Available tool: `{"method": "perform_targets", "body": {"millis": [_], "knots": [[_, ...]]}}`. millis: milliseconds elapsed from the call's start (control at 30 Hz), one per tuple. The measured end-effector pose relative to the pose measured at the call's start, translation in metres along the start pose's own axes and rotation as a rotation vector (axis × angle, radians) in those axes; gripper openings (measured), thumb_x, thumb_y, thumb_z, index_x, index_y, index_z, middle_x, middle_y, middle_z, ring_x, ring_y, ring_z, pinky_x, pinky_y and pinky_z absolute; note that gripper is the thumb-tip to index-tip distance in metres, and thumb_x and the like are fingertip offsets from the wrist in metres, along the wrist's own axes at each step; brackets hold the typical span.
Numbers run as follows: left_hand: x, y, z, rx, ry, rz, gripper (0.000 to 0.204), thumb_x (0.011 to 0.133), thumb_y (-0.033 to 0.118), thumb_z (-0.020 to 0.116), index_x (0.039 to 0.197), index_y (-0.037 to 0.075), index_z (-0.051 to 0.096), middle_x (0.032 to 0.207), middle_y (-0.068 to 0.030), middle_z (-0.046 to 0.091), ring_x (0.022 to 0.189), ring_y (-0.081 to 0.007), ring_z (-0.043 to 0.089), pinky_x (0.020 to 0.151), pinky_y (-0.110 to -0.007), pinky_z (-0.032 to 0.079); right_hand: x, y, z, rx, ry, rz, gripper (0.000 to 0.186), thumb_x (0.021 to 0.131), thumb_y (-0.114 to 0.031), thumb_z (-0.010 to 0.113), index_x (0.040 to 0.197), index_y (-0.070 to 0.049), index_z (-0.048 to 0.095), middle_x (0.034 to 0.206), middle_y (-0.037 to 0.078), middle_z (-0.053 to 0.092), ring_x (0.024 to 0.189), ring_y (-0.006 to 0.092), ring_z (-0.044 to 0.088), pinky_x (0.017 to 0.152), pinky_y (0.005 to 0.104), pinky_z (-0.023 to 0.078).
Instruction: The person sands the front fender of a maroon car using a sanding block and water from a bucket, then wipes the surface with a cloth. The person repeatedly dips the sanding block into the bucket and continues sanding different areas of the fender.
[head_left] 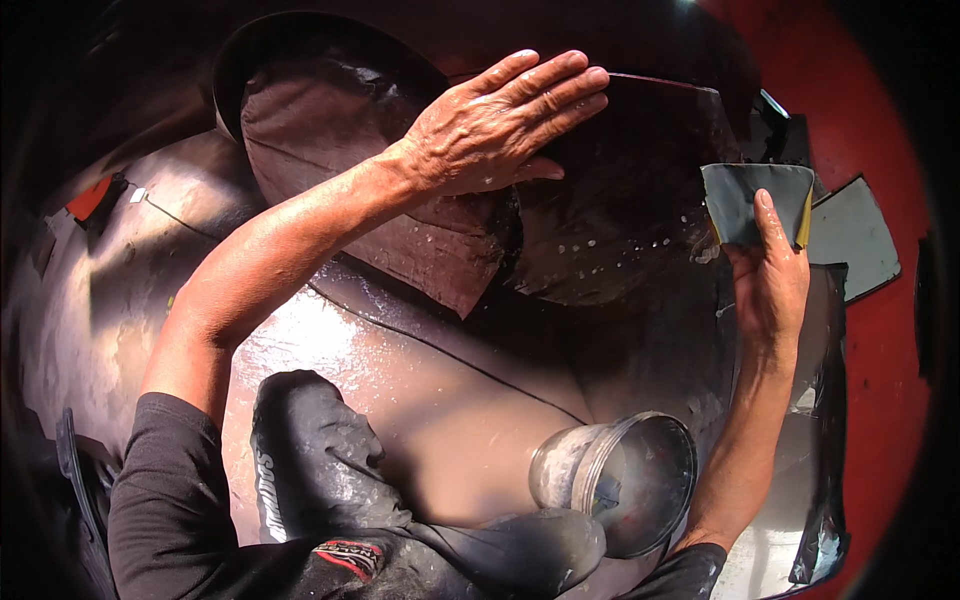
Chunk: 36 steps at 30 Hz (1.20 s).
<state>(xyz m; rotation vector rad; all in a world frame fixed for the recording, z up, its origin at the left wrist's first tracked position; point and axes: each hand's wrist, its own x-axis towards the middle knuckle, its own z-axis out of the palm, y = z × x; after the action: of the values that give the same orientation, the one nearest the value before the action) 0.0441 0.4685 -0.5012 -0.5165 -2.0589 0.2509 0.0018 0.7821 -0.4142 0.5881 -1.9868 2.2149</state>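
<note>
The relation that seems to count most is the sideways one: the sandpaper point(748, 205) lies to the right of the left hand point(500, 130) and a little nearer the body, with a wide stretch of dark panel point(620, 215) between them. Its longer side runs across, from left to right, roughly crosswise to the right forearm point(758, 420). The right hand point(772, 265) is by far the nearer, since it holds the sheet.

The two hands are well apart. The right one pinches the sandpaper near its lower edge, thumb point(768, 210) on the grey face and the other fingers hidden behind it; a yellowish side shows at the right edge. The left one is empty and stretched flat, fingers close together and pointing towards the upper right, thumb a little away. It appears laid against the panel, though I cannot tell whether the palm truly touches.

Pale droplets point(665, 243) dot the panel just left of the sandpaper. Right of the right hand is a grey board point(853, 245). A bucket point(562, 470) tilts between the arms, closer to the body than either hand.
</note>
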Motion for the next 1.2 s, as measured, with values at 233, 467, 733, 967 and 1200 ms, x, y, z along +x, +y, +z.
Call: {"method": "perform_targets", "body": {"millis": [233,467,733,967,1200], "knots": [[-0.043,-0.048,-0.015,0.055,-0.022,0.122,0.067,0.089,0.041,0.063,0.149,0.013,0.049,0.161,-0.0052,0.037,0.151,-0.0223,0.030,0.126,-0.043,0.021,0.027,0.022,0.020,-1.018,0.014,-1.279,0.028,0.094,-0.011,0.067,0.121,-0.003,0.068,0.119,0.011,0.071,0.112,0.0283,0.068,0.101,0.0396,0.051],[-0.038,-0.071,0.000,0.113,0.005,0.184,0.065,0.097,0.052,0.049,0.149,0.013,0.049,0.160,-0.0049,0.039,0.152,-0.0230,0.028,0.126,-0.044,0.016,0.032,0.098,-0.031,-1.400,-0.012,-1.252,0.053,0.094,-0.010,0.061,0.145,-0.002,0.051,0.151,0.016,0.050,0.141,0.0358,0.046,0.118,0.0491,0.035],[-0.036,-0.071,-0.013,0.138,-0.032,0.187,0.068,0.096,0.056,0.051,0.146,0.009,0.052,0.157,-0.0122,0.043,0.150,-0.0302,0.032,0.124,-0.048,0.016,0.037,0.068,0.047,-1.360,-0.197,-1.363,0.058,0.088,-0.014,0.070,0.143,-0.004,0.054,0.148,0.015,0.053,0.139,0.0332,0.049,0.117,0.0455,0.037],[-0.034,-0.067,-0.009,0.106,-0.042,0.179,0.067,0.093,0.058,0.055,0.141,0.011,0.059,0.158,-0.0109,0.042,0.153,-0.0316,0.027,0.124,-0.051,0.009,0.036,0.072,0.008,-1.206,-0.152,-1.338,0.062,0.080,-0.005,0.076,0.139,-0.002,0.057,0.145,0.016,0.056,0.136,0.0355,0.051,0.117,0.0463,0.037],[-0.036,-0.075,-0.024,0.135,-0.094,0.177,0.069,0.094,0.057,0.055,0.139,0.005,0.059,0.155,-0.0145,0.045,0.151,-0.0335,0.031,0.124,-0.051,0.011,0.038,0.054,0.058,-1.223,-0.252,-1.378,0.066,0.073,0.005,0.072,0.137,-0.002,0.058,0.142,0.014,0.058,0.133,0.0329,0.054,0.116,0.0428,0.040]]}}
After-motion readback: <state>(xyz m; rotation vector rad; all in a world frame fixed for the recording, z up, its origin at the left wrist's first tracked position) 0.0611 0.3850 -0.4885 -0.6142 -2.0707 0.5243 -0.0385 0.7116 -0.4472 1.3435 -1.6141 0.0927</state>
